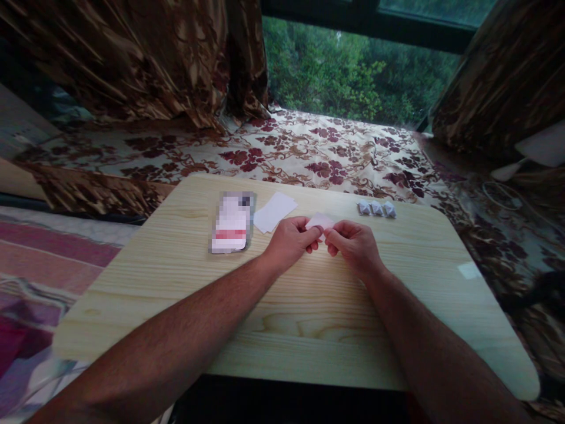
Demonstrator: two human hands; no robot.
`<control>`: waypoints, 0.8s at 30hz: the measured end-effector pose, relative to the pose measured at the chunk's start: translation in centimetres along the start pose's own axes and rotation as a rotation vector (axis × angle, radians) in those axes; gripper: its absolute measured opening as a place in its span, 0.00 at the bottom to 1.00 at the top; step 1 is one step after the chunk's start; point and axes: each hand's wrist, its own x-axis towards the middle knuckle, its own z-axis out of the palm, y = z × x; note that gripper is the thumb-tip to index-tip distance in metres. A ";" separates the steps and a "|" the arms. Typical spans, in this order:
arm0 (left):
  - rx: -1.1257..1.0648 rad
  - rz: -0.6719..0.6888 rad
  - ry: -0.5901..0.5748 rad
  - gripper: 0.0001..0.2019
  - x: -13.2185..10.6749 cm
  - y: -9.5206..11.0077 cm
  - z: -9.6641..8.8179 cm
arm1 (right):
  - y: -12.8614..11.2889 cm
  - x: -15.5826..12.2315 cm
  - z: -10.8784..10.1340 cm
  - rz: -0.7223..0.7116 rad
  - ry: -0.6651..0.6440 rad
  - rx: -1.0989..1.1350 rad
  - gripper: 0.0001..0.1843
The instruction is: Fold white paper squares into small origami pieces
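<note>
Over the middle of the wooden table (265, 318), both hands pinch one small piece of white paper (320, 220). My left hand (293, 238) grips its left side, thumb on top. On the right side, my right hand (353, 241) holds it between thumb and fingers. The fingers cover the paper's lower part, so its folds cannot be made out. Just beyond my left hand lie several flat white paper sheets (276, 212), overlapping. To the right and farther back, three small folded paper shapes (376, 208) stand in a row.
A blurred-out flat item (229, 224), pale with a red band, lies left of the sheets. A whitish patch (469, 270) is near the table's right edge. Behind the table spreads a floral cloth (326, 153) below a window, with brown curtains (176, 59) at both sides.
</note>
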 end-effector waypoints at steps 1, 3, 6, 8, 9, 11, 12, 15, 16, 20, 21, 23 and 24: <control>-0.001 -0.001 0.001 0.11 0.0 0.0 0.0 | 0.1 0.0 0.0 -0.003 0.002 0.002 0.13; -0.017 -0.004 -0.001 0.11 0.0 0.0 0.0 | 0.2 0.0 0.0 -0.009 0.005 0.003 0.13; -0.060 0.004 -0.024 0.10 -0.1 0.0 -0.1 | 0.1 0.0 0.0 -0.020 0.013 -0.001 0.13; -0.079 0.013 -0.040 0.09 -0.1 0.1 -0.1 | 0.0 0.0 0.1 -0.026 0.018 -0.003 0.13; -0.086 0.014 -0.043 0.09 -0.1 0.1 -0.1 | -0.1 0.0 0.1 -0.030 0.022 -0.008 0.13; -0.096 0.011 -0.035 0.09 -0.1 0.1 -0.1 | -0.2 -0.1 0.1 -0.039 0.028 -0.029 0.13; -0.102 0.008 -0.030 0.09 -0.1 0.1 -0.1 | -0.2 -0.1 0.2 -0.046 0.033 -0.045 0.13; -0.126 0.001 -0.019 0.09 0.0 0.1 0.0 | -0.1 -0.2 0.3 -0.084 0.062 -0.112 0.13; -0.136 -0.001 -0.015 0.09 0.0 0.0 0.0 | 0.0 -0.2 0.3 -0.099 0.073 -0.139 0.13; -0.167 -0.012 -0.010 0.09 0.0 0.0 0.1 | 0.2 -0.4 0.3 -0.147 0.099 -0.220 0.13; -0.170 -0.015 -0.010 0.10 0.0 0.0 0.1 | 0.2 -0.4 0.3 -0.151 0.102 -0.232 0.13; -0.173 -0.016 -0.012 0.10 0.0 0.0 0.1 | 0.2 -0.4 0.3 -0.159 0.110 -0.249 0.13; -0.174 -0.013 -0.013 0.10 0.0 0.0 0.1 | 0.3 -0.4 0.3 -0.162 0.114 -0.255 0.13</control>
